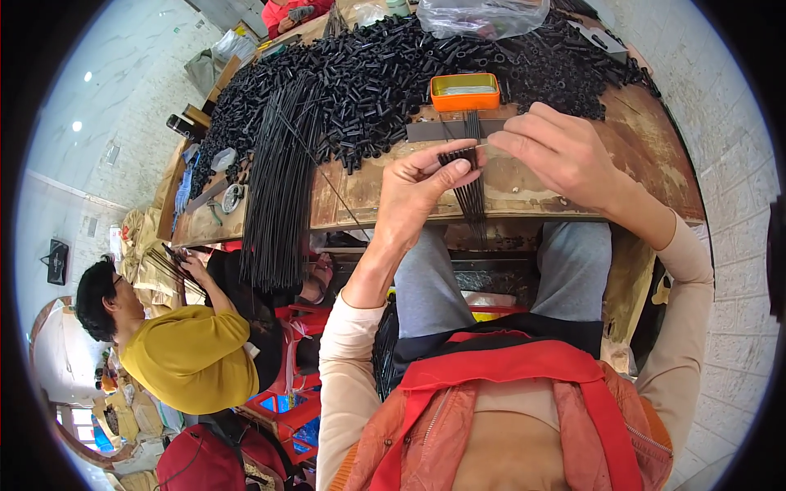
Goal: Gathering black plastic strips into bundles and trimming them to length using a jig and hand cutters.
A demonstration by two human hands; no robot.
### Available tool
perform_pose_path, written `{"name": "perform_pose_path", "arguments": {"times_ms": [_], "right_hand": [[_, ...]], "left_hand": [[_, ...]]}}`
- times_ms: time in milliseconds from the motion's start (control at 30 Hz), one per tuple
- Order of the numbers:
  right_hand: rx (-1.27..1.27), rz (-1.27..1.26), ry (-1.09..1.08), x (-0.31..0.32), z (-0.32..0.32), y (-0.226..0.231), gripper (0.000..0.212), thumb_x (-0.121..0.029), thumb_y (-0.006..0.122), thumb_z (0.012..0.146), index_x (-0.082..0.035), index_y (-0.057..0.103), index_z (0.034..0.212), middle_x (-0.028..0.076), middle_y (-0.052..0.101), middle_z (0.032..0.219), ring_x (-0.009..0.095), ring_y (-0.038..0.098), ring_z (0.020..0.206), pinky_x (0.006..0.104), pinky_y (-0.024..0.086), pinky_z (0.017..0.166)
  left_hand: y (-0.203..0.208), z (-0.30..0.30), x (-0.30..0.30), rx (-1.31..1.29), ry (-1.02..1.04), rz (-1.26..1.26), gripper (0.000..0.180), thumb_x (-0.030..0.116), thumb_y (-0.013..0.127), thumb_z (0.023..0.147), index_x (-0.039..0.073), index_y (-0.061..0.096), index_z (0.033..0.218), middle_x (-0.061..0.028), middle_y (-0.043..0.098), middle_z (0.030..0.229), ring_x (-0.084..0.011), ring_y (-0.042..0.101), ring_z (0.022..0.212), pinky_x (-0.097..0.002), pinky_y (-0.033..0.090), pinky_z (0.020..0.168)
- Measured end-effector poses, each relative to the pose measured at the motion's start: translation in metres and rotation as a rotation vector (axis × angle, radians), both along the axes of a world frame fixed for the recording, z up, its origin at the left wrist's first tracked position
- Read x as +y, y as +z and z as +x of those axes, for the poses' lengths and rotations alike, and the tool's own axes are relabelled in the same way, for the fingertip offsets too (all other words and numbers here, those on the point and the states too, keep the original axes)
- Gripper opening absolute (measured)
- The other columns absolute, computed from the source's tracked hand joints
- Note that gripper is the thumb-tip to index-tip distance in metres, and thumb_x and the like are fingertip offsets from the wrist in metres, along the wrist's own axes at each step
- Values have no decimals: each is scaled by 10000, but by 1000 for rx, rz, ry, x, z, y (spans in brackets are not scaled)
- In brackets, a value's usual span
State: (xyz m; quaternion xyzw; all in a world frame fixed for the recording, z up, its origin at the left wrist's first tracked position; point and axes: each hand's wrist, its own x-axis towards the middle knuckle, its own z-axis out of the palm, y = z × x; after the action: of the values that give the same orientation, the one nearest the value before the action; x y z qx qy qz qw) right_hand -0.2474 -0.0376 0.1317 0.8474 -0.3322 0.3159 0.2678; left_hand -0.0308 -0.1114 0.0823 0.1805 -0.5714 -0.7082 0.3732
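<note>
My left hand (409, 188) is closed round a bundle of thin black rods (469, 200), thumb on top. Their upper ends fan out in a row of dark tips under the thumb and fingers, and the shafts hang past the table's front edge. Level with those tips, my right hand (565, 155) pinches a thin, pale, needle-like piece (482, 146). Just beyond both hands sits an orange open box (465, 103) with thin silvery pieces in it. A flat grey bar (424, 132) lies between the box and my left hand, with more dark rods across it.
Short black tubular parts (360, 90) heap across the wooden table (352, 196). A thick sheaf of long black rods (282, 180) overhangs its front edge at left. A clear plastic bag (483, 16) lies at the back. A co-worker in yellow (192, 352) sits at left holding rods.
</note>
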Motion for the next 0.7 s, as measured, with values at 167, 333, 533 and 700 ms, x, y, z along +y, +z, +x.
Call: {"name": "perform_pose_path", "arguments": {"times_ms": [167, 333, 533, 700], "right_hand": [[68, -51, -3, -2, 2, 4, 300, -36, 677, 690, -6, 663, 989, 82, 607, 894, 224, 581, 729, 316, 491, 574], [-50, 64, 22, -4, 2, -3, 266, -43, 685, 724, -22, 663, 989, 78, 606, 891, 227, 587, 732, 316, 497, 586], [-115, 149, 40, -1, 12, -5, 252, -25, 682, 756, -45, 663, 1007, 73, 614, 908, 227, 598, 744, 330, 504, 622], [-148, 168, 53, -1, 12, -10, 291, -24, 680, 736, -56, 659, 1024, 61, 613, 909, 217, 597, 748, 327, 500, 612]], "left_hand": [[1, 2, -1, -2, 0, 30, 289, 2, 625, 906, -54, 620, 1190, -190, 677, 1089, -263, 666, 1028, -383, 564, 924], [2, 4, -3, 12, -42, 89, 307, 4, 649, 889, -75, 614, 1183, -204, 674, 1074, -280, 668, 1026, -388, 566, 925], [1, 4, -3, 12, -18, 74, 294, -2, 644, 892, -77, 619, 1175, -197, 674, 1064, -270, 671, 1015, -392, 571, 916], [3, 2, -2, -14, -23, 43, 287, -10, 639, 892, -78, 623, 1170, -187, 677, 1052, -252, 676, 991, -390, 572, 913]]}}
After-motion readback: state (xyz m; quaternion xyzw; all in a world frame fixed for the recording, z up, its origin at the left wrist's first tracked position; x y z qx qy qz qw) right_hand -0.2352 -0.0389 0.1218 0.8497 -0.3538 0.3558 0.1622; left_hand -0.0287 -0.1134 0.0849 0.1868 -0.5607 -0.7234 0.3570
